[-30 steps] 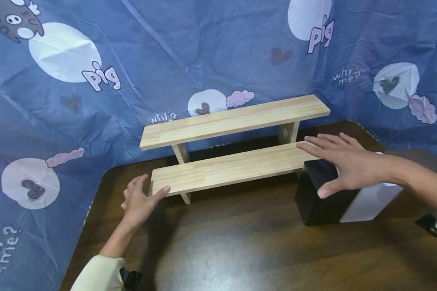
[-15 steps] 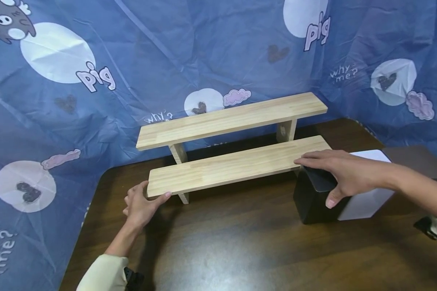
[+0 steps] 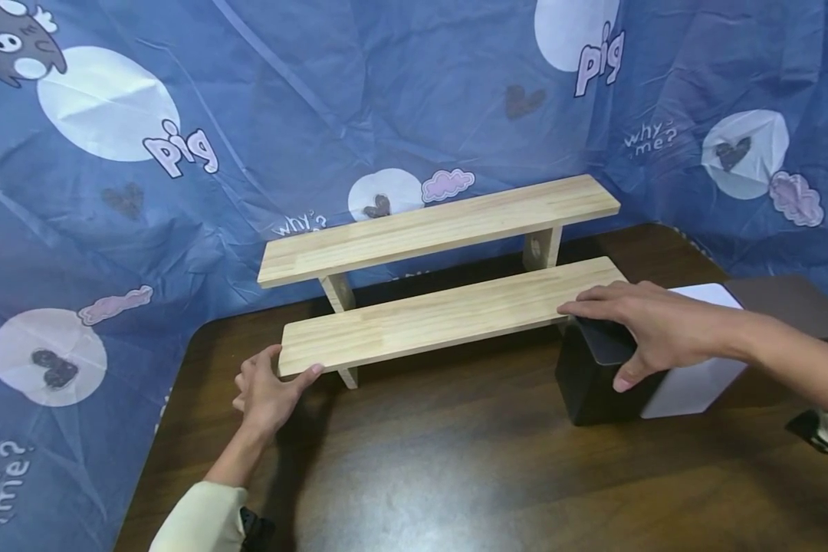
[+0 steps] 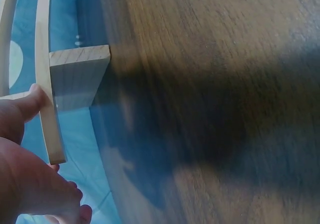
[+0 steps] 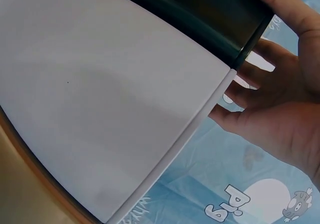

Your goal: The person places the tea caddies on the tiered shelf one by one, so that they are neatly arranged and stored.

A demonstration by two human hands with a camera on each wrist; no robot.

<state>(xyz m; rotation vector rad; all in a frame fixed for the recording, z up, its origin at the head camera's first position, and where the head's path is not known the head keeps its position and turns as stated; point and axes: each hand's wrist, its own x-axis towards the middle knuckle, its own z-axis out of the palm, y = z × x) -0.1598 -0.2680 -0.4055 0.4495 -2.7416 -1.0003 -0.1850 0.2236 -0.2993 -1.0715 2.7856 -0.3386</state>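
Note:
A two-tier pale wooden shelf (image 3: 421, 316) stands toward the back of the table. At the left end of its lower board, my left hand (image 3: 265, 399) grips the corner. In the left wrist view the thumb (image 4: 34, 101) presses the board's front edge, with the other fingers around its end. My right hand (image 3: 662, 322) spans the top of a black box (image 3: 583, 383) at the shelf's front right. Its thumb lies on the box's near face; the other fingers reach over the far side, their tips close to the lower board. The right wrist view shows those fingers partly behind the boxes.
A white box (image 3: 693, 387) stands right beside the black one, and a dark brown box (image 3: 793, 303) is farther right, partly behind my forearm. Blue printed cloth (image 3: 414, 92) hangs behind the dark wooden table (image 3: 414, 460), close to the shelf's back.
My left hand has closed in from beside the lower board onto its end. The right hand has come down onto the black box. Little differs from half a second ago.

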